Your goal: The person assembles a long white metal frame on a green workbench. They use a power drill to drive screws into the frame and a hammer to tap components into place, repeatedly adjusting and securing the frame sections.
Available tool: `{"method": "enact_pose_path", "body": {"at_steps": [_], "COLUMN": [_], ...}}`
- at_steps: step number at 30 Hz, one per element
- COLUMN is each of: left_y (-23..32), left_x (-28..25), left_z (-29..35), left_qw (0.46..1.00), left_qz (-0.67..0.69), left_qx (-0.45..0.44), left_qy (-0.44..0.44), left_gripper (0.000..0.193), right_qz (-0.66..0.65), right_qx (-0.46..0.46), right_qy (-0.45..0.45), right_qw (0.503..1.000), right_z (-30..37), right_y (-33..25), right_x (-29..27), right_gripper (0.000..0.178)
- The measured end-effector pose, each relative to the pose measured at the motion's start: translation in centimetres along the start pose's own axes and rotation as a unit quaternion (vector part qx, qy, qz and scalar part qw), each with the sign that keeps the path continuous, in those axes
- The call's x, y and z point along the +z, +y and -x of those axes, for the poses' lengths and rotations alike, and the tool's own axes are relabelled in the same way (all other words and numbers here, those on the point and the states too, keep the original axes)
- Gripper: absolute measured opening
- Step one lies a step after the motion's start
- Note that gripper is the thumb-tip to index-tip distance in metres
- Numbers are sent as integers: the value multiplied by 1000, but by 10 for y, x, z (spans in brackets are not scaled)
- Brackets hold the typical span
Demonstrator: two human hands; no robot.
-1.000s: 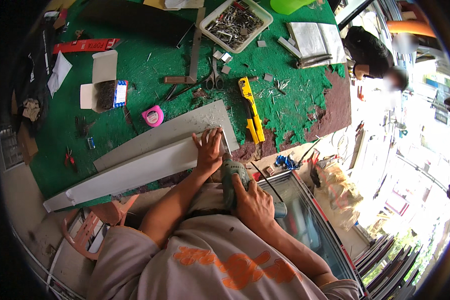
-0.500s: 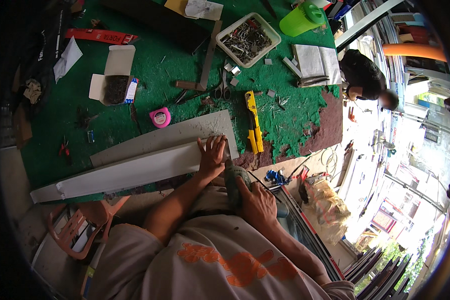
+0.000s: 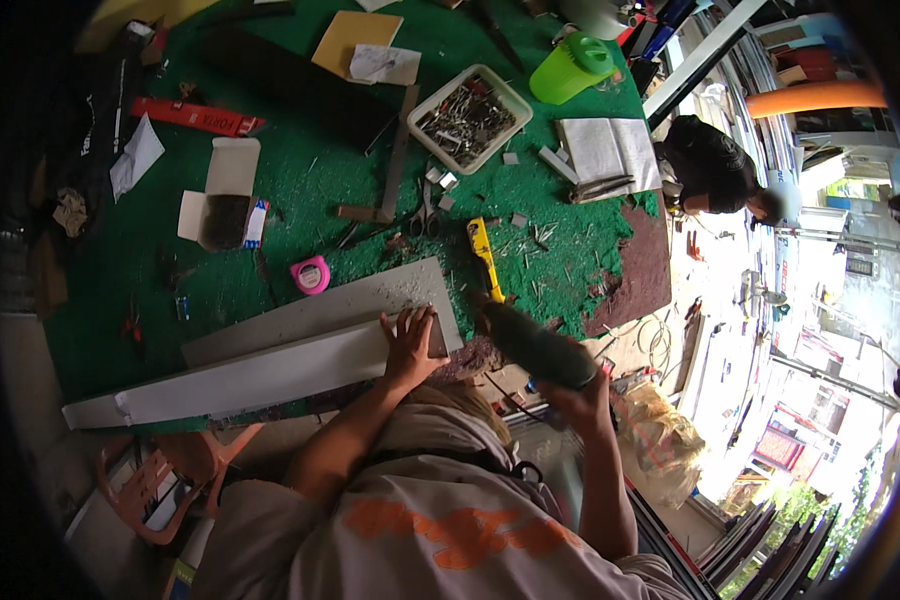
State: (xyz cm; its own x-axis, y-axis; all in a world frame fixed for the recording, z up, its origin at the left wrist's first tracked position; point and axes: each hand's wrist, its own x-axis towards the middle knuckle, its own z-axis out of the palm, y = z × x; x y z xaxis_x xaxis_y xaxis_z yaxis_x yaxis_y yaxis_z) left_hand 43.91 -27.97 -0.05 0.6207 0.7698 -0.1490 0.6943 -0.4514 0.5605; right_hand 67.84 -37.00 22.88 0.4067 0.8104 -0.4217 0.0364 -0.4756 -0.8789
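Note:
A long white metal profile (image 3: 270, 373) lies along the table's near edge, on top of a flat grey panel (image 3: 340, 302). My left hand (image 3: 410, 348) rests on its right end, fingers spread and thumb apart. In my right hand (image 3: 580, 402), closed round the handle, is a dark green power drill (image 3: 538, 345). The drill is lifted off the profile and points up and left; its tip is blurred. Just beyond the tip lies a yellow-handled hand riveter (image 3: 483, 255), its lower part partly covered by the drill.
On the green-covered table (image 3: 310, 220) are a pink tape measure (image 3: 311, 275), scissors (image 3: 425, 217), a metal square (image 3: 395, 165), an opened box (image 3: 225, 220), a tub of small hardware (image 3: 470, 118) and a green container (image 3: 572, 68). Another person (image 3: 715, 165) bends at the right.
My right hand has swung the drill right and away from the profile's end, tilting it over the riveter. My left hand stays on the profile, fingers more spread. The view has shifted slightly.

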Motion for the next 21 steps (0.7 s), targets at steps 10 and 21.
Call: {"method": "enact_pose_path", "body": {"at_steps": [10,21], "left_y": [7,5], "left_x": [-4,-3], "left_z": [-1,4], "left_qw": [999,997], "left_qz": [-26,-77], "left_qx": [-16,6], "left_qy": [-26,-23], "left_gripper": [116,122], "right_qz": [-470,274], "right_qx": [70,151], "right_qy": [23,420], "right_qw": [880,852], "right_z": [-169,-149], "right_y": [234,203], "right_x": [-81,-50], "right_gripper": [65,51]}}
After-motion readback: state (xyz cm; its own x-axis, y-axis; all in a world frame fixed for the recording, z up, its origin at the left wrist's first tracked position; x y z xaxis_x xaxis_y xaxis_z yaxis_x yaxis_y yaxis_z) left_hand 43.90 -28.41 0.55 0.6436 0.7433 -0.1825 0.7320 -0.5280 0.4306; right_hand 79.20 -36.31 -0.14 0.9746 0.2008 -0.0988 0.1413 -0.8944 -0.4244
